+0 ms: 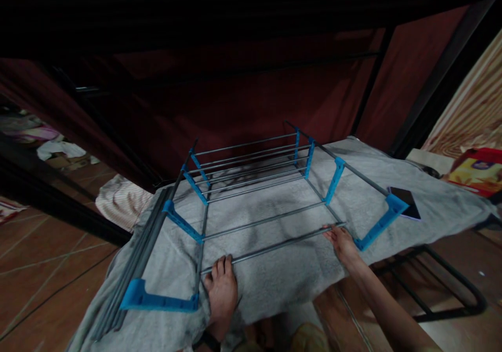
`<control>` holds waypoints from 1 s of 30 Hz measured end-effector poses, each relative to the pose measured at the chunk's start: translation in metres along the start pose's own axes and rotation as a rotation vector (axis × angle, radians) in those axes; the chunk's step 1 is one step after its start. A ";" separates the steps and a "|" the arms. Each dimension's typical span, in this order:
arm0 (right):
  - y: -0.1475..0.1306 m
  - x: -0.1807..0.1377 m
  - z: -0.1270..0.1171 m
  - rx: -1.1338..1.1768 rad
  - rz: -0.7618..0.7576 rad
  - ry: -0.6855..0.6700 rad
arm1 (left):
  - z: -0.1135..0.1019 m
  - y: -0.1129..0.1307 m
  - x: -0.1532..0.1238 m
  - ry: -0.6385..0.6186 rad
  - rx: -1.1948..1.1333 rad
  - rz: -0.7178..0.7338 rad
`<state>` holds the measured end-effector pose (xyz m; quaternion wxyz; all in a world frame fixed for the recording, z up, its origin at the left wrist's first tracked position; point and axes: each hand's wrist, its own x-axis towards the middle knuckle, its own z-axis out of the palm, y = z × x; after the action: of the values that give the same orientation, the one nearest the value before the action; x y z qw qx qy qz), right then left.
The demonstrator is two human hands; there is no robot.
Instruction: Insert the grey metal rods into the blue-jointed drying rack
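Across the near part of the blue-and-grey rack [333, 182], a grey tube [278, 246] is being pinched near its ends, in the grip of the left hand [222, 289] and of the right hand [342, 242]. Left of the rack, a tube bundle [137, 260] is being supported by grey cloth [286, 281]; right of it, a phone [410, 205]. Behind the rack, dark red panels [243, 106] are being shadowed.

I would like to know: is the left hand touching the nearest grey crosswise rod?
Touching. The head view shows the fingers of the left hand lying over the grey rod, which is visible on both sides of them.
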<state>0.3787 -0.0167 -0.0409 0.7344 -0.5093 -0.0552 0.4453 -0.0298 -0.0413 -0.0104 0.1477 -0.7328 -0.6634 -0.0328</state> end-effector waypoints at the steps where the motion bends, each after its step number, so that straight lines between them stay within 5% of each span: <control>1: 0.000 0.000 0.000 -0.007 0.002 0.006 | -0.001 0.000 0.000 0.000 -0.001 0.002; 16: -0.003 -0.005 0.001 -0.062 -0.030 0.015 | 0.015 -0.004 -0.001 0.043 -0.080 0.001; 30: -0.013 -0.003 -0.007 -0.072 0.026 -0.032 | 0.006 -0.002 0.000 0.066 -0.125 0.007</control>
<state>0.3887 -0.0244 -0.0325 0.7087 -0.5290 -0.0763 0.4605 -0.0323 -0.0394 -0.0163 0.1234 -0.7413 -0.6525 -0.0977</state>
